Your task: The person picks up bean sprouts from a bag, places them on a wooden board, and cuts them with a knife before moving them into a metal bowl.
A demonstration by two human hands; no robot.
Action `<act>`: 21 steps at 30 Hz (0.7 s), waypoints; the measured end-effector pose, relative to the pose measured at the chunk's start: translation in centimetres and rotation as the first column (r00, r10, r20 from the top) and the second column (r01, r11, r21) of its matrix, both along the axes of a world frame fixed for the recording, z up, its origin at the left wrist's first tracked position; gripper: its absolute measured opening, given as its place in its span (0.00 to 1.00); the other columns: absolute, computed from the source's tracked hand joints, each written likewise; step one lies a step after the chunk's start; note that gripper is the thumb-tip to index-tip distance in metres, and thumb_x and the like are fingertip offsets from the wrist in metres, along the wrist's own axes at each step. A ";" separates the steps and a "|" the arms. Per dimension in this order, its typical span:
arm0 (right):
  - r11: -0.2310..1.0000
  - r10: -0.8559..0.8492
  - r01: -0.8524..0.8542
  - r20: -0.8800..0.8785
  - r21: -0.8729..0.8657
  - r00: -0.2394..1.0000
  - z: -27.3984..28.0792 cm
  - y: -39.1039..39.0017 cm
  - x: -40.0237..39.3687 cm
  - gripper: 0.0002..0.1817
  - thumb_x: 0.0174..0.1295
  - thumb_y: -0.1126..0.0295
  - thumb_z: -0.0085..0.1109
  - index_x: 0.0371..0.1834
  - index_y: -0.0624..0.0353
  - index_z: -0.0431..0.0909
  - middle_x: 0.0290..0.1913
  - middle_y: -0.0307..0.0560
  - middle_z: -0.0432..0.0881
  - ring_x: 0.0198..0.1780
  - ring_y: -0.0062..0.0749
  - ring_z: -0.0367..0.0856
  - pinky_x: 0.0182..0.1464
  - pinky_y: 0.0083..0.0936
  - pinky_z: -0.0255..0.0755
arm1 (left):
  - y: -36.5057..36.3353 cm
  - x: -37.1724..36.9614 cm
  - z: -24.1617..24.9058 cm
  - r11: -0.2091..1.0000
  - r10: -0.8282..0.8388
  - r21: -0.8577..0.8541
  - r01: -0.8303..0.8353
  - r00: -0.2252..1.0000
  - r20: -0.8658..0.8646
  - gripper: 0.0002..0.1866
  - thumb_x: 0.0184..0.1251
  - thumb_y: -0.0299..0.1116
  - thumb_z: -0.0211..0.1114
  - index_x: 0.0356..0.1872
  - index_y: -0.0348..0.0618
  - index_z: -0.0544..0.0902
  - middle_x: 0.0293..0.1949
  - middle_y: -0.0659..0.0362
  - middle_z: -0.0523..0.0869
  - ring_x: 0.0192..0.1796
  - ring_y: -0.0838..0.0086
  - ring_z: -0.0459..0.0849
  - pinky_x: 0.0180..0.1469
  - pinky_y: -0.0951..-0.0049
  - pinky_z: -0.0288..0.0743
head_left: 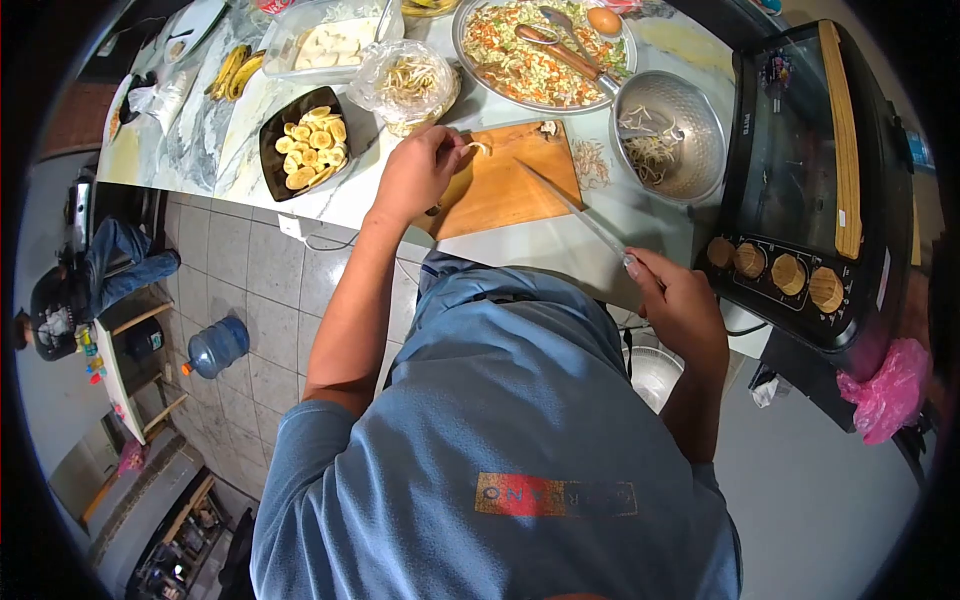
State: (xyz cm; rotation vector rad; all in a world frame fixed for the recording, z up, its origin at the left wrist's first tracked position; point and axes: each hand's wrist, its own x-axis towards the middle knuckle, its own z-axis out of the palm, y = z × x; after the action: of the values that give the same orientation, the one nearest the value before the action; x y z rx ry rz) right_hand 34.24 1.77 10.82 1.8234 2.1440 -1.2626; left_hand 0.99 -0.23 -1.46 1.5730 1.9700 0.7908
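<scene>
My left hand (418, 172) is over the left part of a wooden cutting board (535, 185), fingers pinched on a pale bean sprout (480, 148). In my right hand (682, 308) is a knife (575, 204), its blade slanting up and left so that the tip is over the board. Thin sprout trimmings (592, 163) lie on the counter right of the board. Beyond them, a metal bowl (706, 135) contains some bean sprouts. A plastic bag (378, 75) of sprouts sits just behind my left hand.
Sliced bananas fill a dark square bowl (268, 150) at the left. Behind are a plastic tub (285, 55) and a large tray (470, 75) of chopped vegetables with an egg (604, 20). A toaster oven (790, 150) borders the right side. A water jug (218, 347) lies on the floor; another person sits at far left.
</scene>
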 end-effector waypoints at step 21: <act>0.967 -0.230 0.238 -0.087 0.087 0.969 -2.1 -4.0 0.8 0.18 0.74 0.56 0.56 0.55 0.57 0.84 0.31 0.61 0.85 0.34 0.56 0.87 0.39 0.41 0.76 | 0.3 0.1 1.3 0.999 -0.034 0.018 0.032 0.996 0.084 0.09 0.68 0.32 0.71 0.39 0.35 0.85 0.32 0.51 0.86 0.28 0.68 0.83 0.35 0.69 0.76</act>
State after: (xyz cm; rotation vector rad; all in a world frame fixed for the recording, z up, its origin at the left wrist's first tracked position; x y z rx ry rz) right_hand 35.00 -2.20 8.73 2.1573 2.1125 -1.3127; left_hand 1.12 0.12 -0.13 1.5523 1.8773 0.8489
